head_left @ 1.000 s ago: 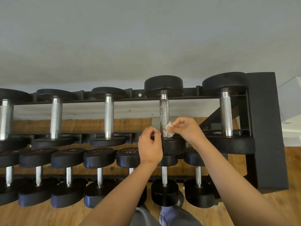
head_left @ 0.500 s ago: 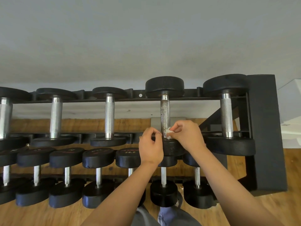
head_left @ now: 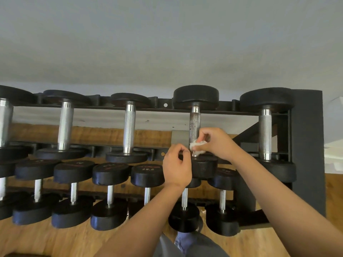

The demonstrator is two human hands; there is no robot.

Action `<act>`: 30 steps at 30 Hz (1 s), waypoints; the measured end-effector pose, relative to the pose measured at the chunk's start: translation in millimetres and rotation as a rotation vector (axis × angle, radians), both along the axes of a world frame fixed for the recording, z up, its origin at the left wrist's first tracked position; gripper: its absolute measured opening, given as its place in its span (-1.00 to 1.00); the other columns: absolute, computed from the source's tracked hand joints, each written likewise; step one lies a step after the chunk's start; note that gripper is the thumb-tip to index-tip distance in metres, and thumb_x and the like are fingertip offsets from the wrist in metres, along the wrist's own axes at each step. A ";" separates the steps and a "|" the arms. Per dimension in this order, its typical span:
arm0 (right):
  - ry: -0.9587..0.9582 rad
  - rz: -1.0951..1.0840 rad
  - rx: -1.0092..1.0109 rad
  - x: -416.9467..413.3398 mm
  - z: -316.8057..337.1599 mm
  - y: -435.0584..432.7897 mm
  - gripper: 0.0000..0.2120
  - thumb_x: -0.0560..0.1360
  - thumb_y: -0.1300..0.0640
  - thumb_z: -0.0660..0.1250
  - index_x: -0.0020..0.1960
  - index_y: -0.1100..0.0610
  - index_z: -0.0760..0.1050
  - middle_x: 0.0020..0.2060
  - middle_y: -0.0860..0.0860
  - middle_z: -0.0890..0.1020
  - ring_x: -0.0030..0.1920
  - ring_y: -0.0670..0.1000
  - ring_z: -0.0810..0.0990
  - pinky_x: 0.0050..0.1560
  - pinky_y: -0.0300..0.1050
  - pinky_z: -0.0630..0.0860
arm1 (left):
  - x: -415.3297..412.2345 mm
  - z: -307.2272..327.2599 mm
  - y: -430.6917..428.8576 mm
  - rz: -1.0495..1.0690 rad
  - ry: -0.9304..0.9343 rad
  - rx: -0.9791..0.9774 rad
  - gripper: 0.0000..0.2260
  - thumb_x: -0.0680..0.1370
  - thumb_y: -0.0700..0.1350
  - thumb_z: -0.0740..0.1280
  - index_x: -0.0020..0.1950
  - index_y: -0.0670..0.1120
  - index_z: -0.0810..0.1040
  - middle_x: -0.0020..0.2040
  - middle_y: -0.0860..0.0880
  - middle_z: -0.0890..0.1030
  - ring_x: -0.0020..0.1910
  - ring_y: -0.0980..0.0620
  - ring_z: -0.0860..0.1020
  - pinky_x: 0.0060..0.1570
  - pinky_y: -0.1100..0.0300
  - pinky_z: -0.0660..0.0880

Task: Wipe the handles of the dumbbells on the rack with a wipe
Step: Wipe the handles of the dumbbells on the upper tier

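A black dumbbell rack (head_left: 307, 145) holds two rows of black dumbbells with steel handles. On the upper row, the second dumbbell from the right has a dull, rust-stained handle (head_left: 194, 125). My right hand (head_left: 215, 143) pinches a crumpled white wipe (head_left: 197, 145) against the lower end of that handle. My left hand (head_left: 177, 167) rests with curled fingers on the near head (head_left: 205, 166) of the same dumbbell, just left of the handle. What its fingertips hold is hidden.
Shiny handles (head_left: 129, 130) of other upper-row dumbbells stand to the left, and one (head_left: 265, 132) to the right. The lower row (head_left: 109, 193) of smaller dumbbells sits below my arms. A wooden floor (head_left: 46, 240) and a grey wall (head_left: 167, 43) surround the rack.
My right hand with the wipe has shifted slightly along the lower end of the rusty handle. The left hand stays on the dumbbell head. The view has moved closer.
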State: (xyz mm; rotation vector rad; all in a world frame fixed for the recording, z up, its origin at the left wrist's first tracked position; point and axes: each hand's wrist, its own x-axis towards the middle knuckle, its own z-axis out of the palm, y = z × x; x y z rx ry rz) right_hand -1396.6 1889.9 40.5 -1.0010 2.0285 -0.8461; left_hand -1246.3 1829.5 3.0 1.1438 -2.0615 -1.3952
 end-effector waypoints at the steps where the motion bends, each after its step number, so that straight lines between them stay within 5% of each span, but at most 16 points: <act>1: 0.008 -0.038 -0.019 -3.2 2.7 -4.2 -0.79 0.38 0.15 0.53 -0.26 0.08 0.49 -0.23 -0.06 0.60 -0.19 -0.08 0.55 -0.11 -0.14 0.54 | -0.1 0.2 0.2 -0.002 0.000 0.004 -0.84 0.57 -0.20 0.24 -0.20 -0.05 0.49 -0.22 0.07 0.53 -0.18 0.14 0.51 -0.15 0.40 0.39; 3: 0.018 -0.066 -0.041 -4.2 3.8 -5.6 -0.79 0.40 0.16 0.51 -0.26 0.06 0.47 -0.23 -0.04 0.59 -0.19 -0.07 0.54 -0.12 -0.18 0.51 | 0.2 1.5 1.2 -0.005 -0.001 0.004 -0.83 0.57 -0.21 0.23 -0.21 -0.05 0.49 -0.22 0.08 0.53 -0.18 0.14 0.51 -0.15 0.38 0.39; 7: -0.057 0.114 0.036 3.5 -4.8 7.4 -0.84 0.40 0.28 0.49 -0.26 0.12 0.54 -0.24 0.02 0.61 -0.19 -0.02 0.58 -0.02 0.06 0.60 | 1.2 1.1 -0.8 -0.012 -0.009 -0.025 -0.82 0.57 -0.22 0.24 -0.22 -0.05 0.49 -0.22 0.08 0.52 -0.18 0.14 0.50 -0.16 0.40 0.38; 13: -0.051 -0.086 -0.063 -3.7 -5.6 -3.9 -0.81 0.39 0.19 0.52 -0.26 0.13 0.50 -0.21 0.06 0.61 -0.17 0.03 0.56 -0.07 -0.07 0.55 | 1.0 1.3 -1.0 -0.013 0.001 -0.011 -0.82 0.57 -0.24 0.24 -0.22 -0.08 0.49 -0.22 0.07 0.52 -0.17 0.13 0.51 -0.13 0.32 0.42; 17: -0.063 0.049 -0.022 8.0 -12.8 11.2 -0.79 0.41 0.25 0.49 -0.29 0.05 0.51 -0.28 -0.02 0.59 -0.20 -0.03 0.55 -0.02 -0.01 0.58 | 0.7 0.0 -0.8 -0.008 -0.007 -0.010 -0.84 0.57 -0.22 0.24 -0.20 -0.08 0.51 -0.21 0.07 0.53 -0.16 0.15 0.51 -0.14 0.41 0.38; 22: -0.009 -0.236 -0.181 -9.4 -2.9 -17.7 -0.81 0.42 0.22 0.50 -0.24 0.08 0.49 -0.26 -0.08 0.56 -0.25 -0.25 0.53 -0.24 -0.40 0.49 | -1.6 2.5 -0.3 -0.011 0.013 0.015 -0.81 0.56 -0.22 0.23 -0.23 -0.04 0.48 -0.22 0.09 0.52 -0.17 0.16 0.50 -0.15 0.42 0.38; 30: -0.095 -0.179 -0.145 -0.6 -6.4 -9.1 -0.81 0.39 0.24 0.52 -0.21 0.21 0.50 -0.26 -0.03 0.57 -0.30 -0.28 0.53 -0.27 -0.43 0.47 | -1.2 1.7 -1.0 0.005 0.019 0.018 -0.82 0.57 -0.24 0.23 -0.22 -0.07 0.49 -0.22 0.06 0.52 -0.17 0.14 0.50 -0.16 0.41 0.39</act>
